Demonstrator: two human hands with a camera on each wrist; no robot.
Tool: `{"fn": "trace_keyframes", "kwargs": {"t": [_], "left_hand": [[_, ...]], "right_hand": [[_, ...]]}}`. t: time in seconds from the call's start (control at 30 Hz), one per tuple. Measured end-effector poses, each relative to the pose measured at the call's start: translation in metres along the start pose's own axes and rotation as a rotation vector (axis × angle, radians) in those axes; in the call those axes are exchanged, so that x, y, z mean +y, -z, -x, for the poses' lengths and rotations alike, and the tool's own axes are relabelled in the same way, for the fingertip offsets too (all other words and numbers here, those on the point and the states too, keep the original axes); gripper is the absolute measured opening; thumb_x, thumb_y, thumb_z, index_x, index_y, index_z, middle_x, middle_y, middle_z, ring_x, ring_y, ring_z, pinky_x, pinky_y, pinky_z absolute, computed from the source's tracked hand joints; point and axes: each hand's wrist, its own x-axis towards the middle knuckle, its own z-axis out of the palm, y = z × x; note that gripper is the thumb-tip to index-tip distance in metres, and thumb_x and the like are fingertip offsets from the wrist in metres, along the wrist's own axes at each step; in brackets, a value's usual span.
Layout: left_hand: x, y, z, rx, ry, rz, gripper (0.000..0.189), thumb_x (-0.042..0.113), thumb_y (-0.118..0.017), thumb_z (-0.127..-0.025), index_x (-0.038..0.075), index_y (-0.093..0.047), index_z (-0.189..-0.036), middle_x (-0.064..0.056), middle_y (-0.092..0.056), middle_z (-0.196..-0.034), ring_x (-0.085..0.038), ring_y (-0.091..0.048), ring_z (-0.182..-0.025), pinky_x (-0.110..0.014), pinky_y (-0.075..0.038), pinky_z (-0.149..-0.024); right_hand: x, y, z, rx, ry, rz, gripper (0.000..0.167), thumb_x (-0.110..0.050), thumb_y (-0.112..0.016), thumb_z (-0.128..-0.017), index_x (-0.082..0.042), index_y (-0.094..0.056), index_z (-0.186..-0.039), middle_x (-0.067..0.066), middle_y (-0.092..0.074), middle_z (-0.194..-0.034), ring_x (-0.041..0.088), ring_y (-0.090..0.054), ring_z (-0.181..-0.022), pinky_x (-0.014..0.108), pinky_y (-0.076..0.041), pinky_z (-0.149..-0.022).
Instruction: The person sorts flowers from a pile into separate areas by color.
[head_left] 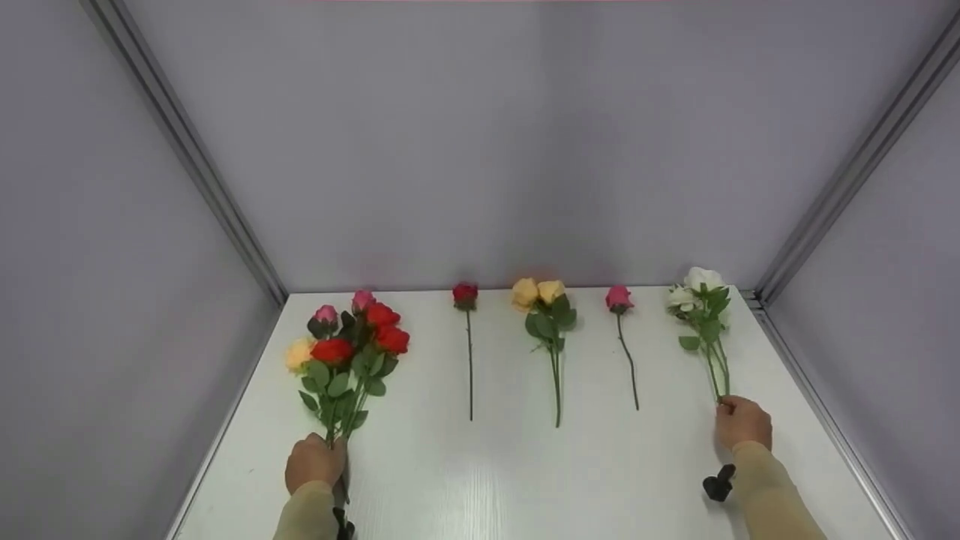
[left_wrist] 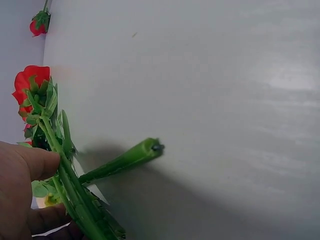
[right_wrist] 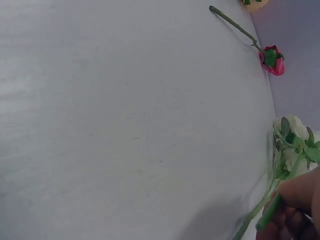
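Observation:
My left hand [head_left: 313,461] grips the green stems [left_wrist: 67,175] of a mixed bunch of artificial roses at the table's left side. Red roses [head_left: 332,351], pink roses [head_left: 363,301] and a yellow rose [head_left: 299,354] make up its blooms, with leaves below them. One cut stem end [left_wrist: 150,147] juts out beside the thumb in the left wrist view. At the far right, my right hand [head_left: 742,422] pinches a green stem [right_wrist: 270,212] of the white roses [head_left: 703,280], whose heads are by the back edge. A second stem [right_wrist: 245,226] runs beside these fingers.
Between the hands lie a dark red rose [head_left: 465,294], two yellow roses [head_left: 525,292] with leaves, and a single pink rose [head_left: 619,297], heads toward the back wall [head_left: 480,150]. Grey panels enclose the white table [head_left: 420,465] at the back and sides.

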Motion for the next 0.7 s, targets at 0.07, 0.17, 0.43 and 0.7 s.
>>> {"fn": "trace_keyframes", "kwargs": {"t": [0.07, 0.17, 0.43, 0.7], "left_hand": [[0.0, 0.0, 0.0, 0.003, 0.0, -0.001, 0.04, 0.027, -0.059, -0.09, -0.013, -0.059, -0.087, -0.022, -0.061, -0.075, -0.039, -0.063, -0.072, -0.053, -0.049, -0.065], [0.001, 0.0, 0.0, 0.006, 0.002, -0.002, 0.04, 0.026, -0.06, -0.09, -0.014, -0.059, -0.089, -0.023, -0.062, -0.076, -0.04, -0.063, -0.073, -0.053, -0.049, -0.067], [0.0, 0.0, -0.001, -0.01, 0.004, 0.002, 0.041, 0.027, -0.058, -0.091, -0.014, -0.059, -0.09, -0.023, -0.061, -0.078, -0.041, -0.062, -0.076, -0.054, -0.048, -0.069], [0.001, -0.001, -0.001, -0.023, -0.017, -0.014, 0.042, 0.027, -0.057, -0.092, -0.015, -0.059, -0.092, -0.022, -0.062, -0.078, -0.04, -0.063, -0.076, -0.052, -0.05, -0.069]], "right_hand": [[0.002, 0.0, 0.0, 0.018, -0.013, -0.001, 0.035, -0.012, -0.042, -0.098, 0.008, -0.058, -0.123, 0.031, -0.057, -0.121, 0.05, -0.051, -0.113, 0.058, -0.042, -0.09], [0.006, -0.002, 0.0, 0.05, -0.046, -0.008, 0.033, -0.012, -0.043, -0.099, 0.006, -0.058, -0.122, 0.03, -0.059, -0.118, 0.049, -0.054, -0.108, 0.056, -0.043, -0.086], [0.014, -0.006, 0.001, 0.049, -0.104, 0.005, 0.034, -0.014, -0.04, -0.1, 0.004, -0.055, -0.124, 0.03, -0.057, -0.119, 0.048, -0.054, -0.106, 0.054, -0.044, -0.082], [0.018, -0.006, 0.001, -0.009, -0.132, -0.009, 0.039, -0.019, -0.036, -0.101, 0.004, -0.052, -0.128, 0.029, -0.056, -0.121, 0.046, -0.053, -0.108, 0.053, -0.043, -0.084]]}}
